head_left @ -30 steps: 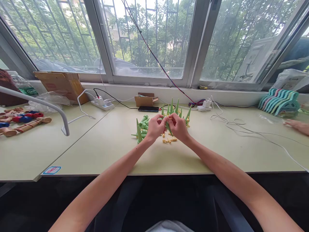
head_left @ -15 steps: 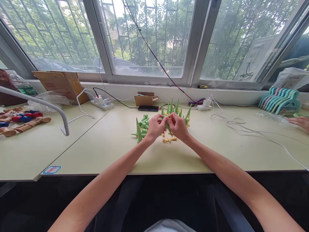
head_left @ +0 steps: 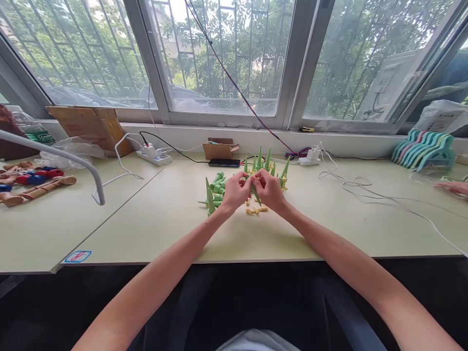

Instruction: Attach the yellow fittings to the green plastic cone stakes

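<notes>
- Left hand [head_left: 236, 189]: thumb and fingers drawn together in a pinch at the upper end of a green cone [head_left: 256, 196]; no gap seen in the grip.
- Right hand [head_left: 269, 189]: same pinch, fingertips meeting the left's, cone caught between them. A fleck of yellow by these fingertips; exact contact hidden by knuckles.
- Cone's place: above the desk [head_left: 153, 234], around the middle of its width, well in from the near edge; narrow tip slants down toward that edge and slightly right.
- Handling, by judgement: plastic by its look, so light and stiff, smooth enough to slip or turn under dry fingers. Taper gives poor purchase toward the tip; broad end looks the better hold.
- Toward the far edge, behind the hands: several green spikes [head_left: 268, 158] standing point up, yellow bits at their bases.
- Left of the hands: a heap of green pieces [head_left: 218, 189], one spike [head_left: 209, 199] upright at its near side.
- Just nearer the front edge: small yellow pieces [head_left: 257, 210], lying loose. Thin parts; likely the easiest to snap, best taken by the thicker middle.
- Right end of desk: another person's hand [head_left: 454, 187], well apart.
</notes>
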`<state>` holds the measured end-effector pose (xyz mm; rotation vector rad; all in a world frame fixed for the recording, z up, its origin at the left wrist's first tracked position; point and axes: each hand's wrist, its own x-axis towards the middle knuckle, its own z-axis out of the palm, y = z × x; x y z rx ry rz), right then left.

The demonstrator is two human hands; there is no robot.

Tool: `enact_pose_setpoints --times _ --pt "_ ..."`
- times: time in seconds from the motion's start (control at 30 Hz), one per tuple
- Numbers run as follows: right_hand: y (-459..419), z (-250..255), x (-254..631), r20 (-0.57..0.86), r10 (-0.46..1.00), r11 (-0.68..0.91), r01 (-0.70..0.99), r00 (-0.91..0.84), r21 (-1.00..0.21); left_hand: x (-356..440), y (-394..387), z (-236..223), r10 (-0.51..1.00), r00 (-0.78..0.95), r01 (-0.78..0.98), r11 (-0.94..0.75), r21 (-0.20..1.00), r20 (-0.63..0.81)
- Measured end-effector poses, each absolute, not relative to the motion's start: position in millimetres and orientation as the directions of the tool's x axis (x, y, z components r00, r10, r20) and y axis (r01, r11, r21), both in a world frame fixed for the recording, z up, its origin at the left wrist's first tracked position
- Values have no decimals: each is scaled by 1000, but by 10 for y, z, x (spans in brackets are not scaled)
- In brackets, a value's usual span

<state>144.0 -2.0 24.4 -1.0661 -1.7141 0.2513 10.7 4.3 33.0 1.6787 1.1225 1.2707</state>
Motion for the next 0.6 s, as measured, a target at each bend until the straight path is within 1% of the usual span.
enact_pose_setpoints --times 0.4,0.6 --pt "-28 243 1443 665 745 584 532 -51 -614 107 52 308 928 132 218 -369 903 347" --pt "-26 246 1442 678 733 600 526 -60 -602 101 41 320 932 132 209 -359 910 337"
